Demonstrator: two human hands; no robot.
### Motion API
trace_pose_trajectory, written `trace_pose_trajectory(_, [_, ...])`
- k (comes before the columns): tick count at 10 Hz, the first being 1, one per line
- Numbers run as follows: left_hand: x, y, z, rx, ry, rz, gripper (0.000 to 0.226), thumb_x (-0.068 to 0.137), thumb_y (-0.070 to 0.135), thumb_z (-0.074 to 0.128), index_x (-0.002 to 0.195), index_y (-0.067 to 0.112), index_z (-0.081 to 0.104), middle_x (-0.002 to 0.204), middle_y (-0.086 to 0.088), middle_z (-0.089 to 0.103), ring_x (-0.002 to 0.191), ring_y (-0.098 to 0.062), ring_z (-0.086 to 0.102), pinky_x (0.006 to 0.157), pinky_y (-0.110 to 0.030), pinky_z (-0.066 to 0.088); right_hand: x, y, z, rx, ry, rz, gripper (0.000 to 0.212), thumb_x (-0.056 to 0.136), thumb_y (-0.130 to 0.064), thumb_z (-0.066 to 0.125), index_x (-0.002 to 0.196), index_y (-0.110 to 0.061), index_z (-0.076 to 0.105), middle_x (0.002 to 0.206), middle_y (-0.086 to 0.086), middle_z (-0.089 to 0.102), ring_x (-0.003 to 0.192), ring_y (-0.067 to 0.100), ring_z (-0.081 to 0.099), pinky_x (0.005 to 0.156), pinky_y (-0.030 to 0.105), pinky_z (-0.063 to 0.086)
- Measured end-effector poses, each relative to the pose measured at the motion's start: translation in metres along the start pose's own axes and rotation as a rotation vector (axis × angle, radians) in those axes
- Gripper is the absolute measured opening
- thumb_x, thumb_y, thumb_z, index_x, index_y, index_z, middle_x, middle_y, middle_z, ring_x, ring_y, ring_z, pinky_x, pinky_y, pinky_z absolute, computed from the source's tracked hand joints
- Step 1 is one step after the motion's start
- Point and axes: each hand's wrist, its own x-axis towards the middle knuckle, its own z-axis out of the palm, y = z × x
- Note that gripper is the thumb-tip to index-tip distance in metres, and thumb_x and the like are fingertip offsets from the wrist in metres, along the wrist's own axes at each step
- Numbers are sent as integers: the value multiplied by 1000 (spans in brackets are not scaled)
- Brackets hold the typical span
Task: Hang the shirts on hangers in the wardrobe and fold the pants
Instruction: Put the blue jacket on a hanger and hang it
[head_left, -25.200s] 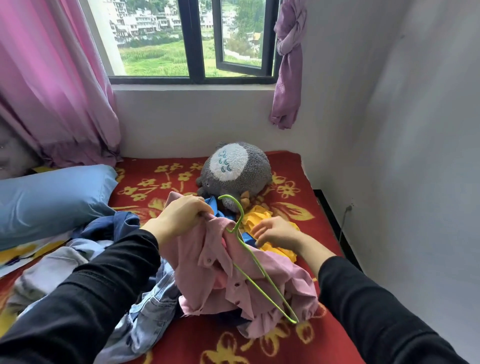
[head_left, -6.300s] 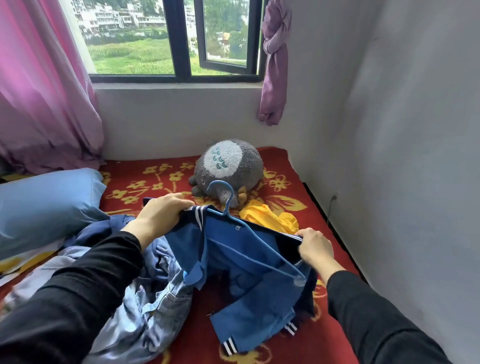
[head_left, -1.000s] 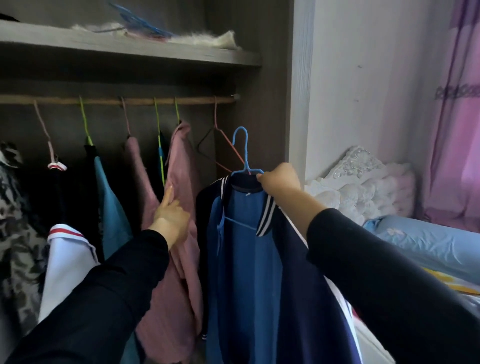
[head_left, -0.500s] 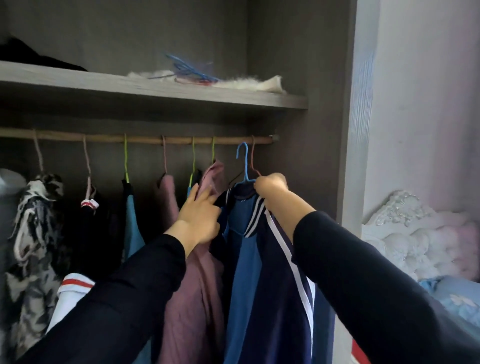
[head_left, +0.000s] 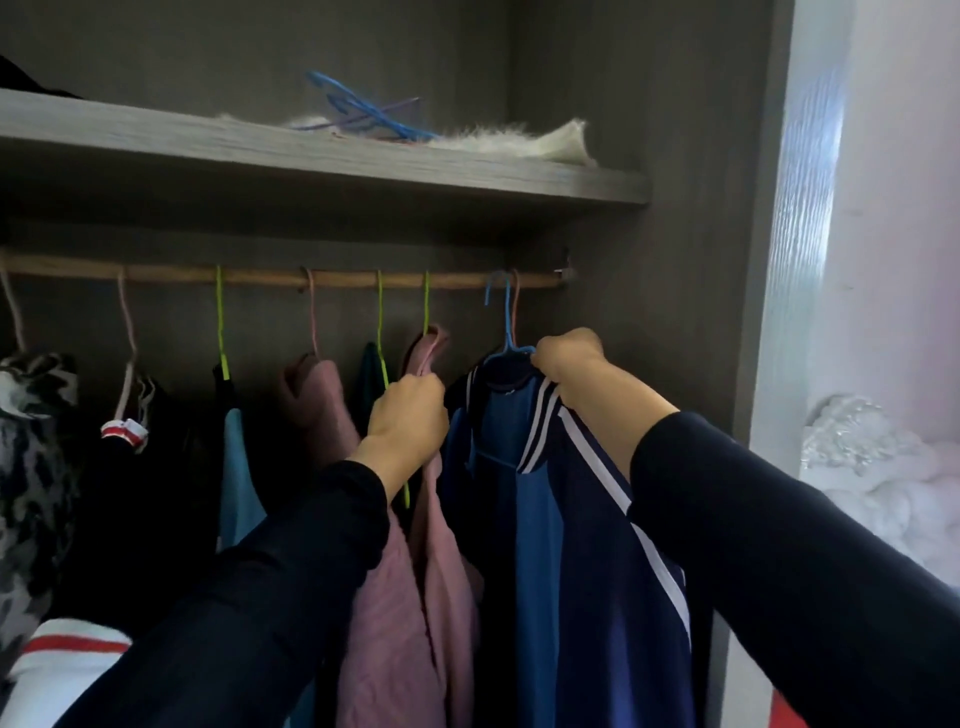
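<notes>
Dark wardrobe, wooden rail (head_left: 280, 278) across 12 o'clock. Blue shirt (head_left: 540, 519) hangs at 1 o'clock; its blue hanger (head_left: 506, 317) looks hooked. Our right hand (head_left: 569, 358) grips the hanger neck, left hand (head_left: 410, 415) is fisted on the pink shirt (head_left: 431, 571). We'd seat the hook fully b4 letting go, w/ neighbours parted.

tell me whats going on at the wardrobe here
A person is hanging clothes on the wardrobe rail. The right hand grips the shoulder of a blue hanger carrying a navy and blue shirt with white stripes; its hook is up at the rail, near the right end. The left hand grips the pink shirt hanging just to the left, as if keeping it aside. Several other garments already hang further left, and spare hangers lie on the shelf above.
</notes>
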Motion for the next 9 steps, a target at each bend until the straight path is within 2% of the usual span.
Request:
trace_pose_trajectory(1, [2, -3, 4, -58, 21, -43, 18, 92, 9, 48, 95, 4, 65, 98, -19, 64, 91, -38, 61, 63, -35, 38, 8, -18, 1, 24, -7, 35, 10, 95, -9, 48, 86, -9, 51, 82, 3, 50, 65, 15, 48, 64, 29, 43])
trace_pose_trajectory(2, [0, -10, 0, -67, 23, -64, 20, 93, 12, 49, 92, 6, 68, 96, -18, 65, 90, -37, 61, 62, -34, 38, 19, -23, 5, -23, 25, 18, 19, 96, -13, 51, 78, -7, 48, 72, 4, 49, 60, 16, 49, 53, 28, 41])
trace_pose_trajectory(3, [-1, -19, -8, -65, -12, -36, 19, 90, 12, 50, 80, 7, 66, 89, -16, 63, 83, -35, 59, 61, -32, 36, 16, -31, 20, -74, 55, -5, 23, 96, -15, 52, 75, -4, 48, 68, 3, 46, 56, 15, 45, 63, 27, 43])
trace_pose_trajectory(4, [-1, -22, -14, -111, -61, -21, 20, 88, 11, 53, 70, 11, 62, 77, -10, 55, 82, -34, 59, 61, -32, 38, 11, -32, 37, -62, 57, -27, 20, 96, -18, 53, 106, -1, 57, 76, 4, 51, 57, 16, 44, 66, 26, 42])
trace_pose_trajectory(5, [-1, -24, -15, -127, -61, -9, 21, 85, 10, 54, 66, 12, 60, 78, -13, 58, 84, -37, 61, 63, -33, 41, 10, -26, 45, -59, -10, -63, 32, 95, -16, 50, 123, -1, 56, 115, 14, 63, 96, 26, 61, 79, 33, 47])
trace_pose_trajectory(6, [0, -26, -16, -130, -54, -20, 19, 83, 10, 54, 69, 11, 66, 77, -13, 58, 85, -39, 61, 63, -33, 40, 3, -9, 55, -73, -68, -64, 36, 94, -15, 47, 126, -1, 56, 128, 17, 58, 118, 31, 56, 92, 36, 46])
trace_pose_trajectory(7, [0, -26, -17, -135, -65, -13, 19, 82, 13, 53, 74, 13, 70, 78, -9, 60, 89, -37, 62, 64, -32, 44, 2, 5, 64, -194, -104, -84, 35, 94, -16, 48, 125, -1, 57, 125, 16, 59, 114, 30, 57, 86, 34, 46])
trace_pose_trajectory(8, [2, -25, -15, -111, -30, -4, 37, 85, 23, 55, 120, 22, 67, 119, -9, 65, 110, -34, 59, 83, -37, 51, 7, 3, 57, -289, -139, -103, 34, 96, -20, 51, 125, -2, 52, 117, 15, 59, 97, 26, 60, 74, 32, 50])
trace_pose_trajectory(9, [11, -23, -14, -82, 17, -2, 46, 86, 26, 56, 131, 24, 57, 123, -8, 64, 112, -32, 58, 82, -37, 49, 16, -5, 43, -483, -63, -293, 26, 97, -27, 47, 107, -5, 58, 105, 12, 62, 86, 25, 61, 63, 32, 49])
